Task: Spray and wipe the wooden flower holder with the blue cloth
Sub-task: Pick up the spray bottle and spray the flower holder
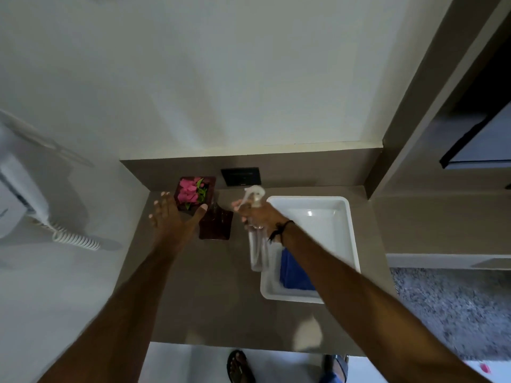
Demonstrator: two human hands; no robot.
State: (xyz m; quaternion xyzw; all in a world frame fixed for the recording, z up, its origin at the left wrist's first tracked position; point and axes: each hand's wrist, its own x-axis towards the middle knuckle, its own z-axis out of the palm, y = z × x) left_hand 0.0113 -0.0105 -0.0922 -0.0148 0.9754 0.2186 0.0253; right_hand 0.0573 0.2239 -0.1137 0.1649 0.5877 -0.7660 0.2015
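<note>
Wooden flower holder (pixel 208 201) sits at back-left of counter (pixel 210 286) w/ pink flowers (pixel 187 192). Left hand (pixel 171 219) hovers beside it, fingers spread. Right hand (pixel 258 214) grips clear spray bottle (pixel 255 244). Blue cloth (pixel 294 272) lies in white tray (pixel 351 230).

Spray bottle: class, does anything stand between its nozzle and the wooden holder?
Nothing visible. The right hand holds the bottle with its nozzle facing the holder; the open left hand reaches in from the holder's other side.
</note>
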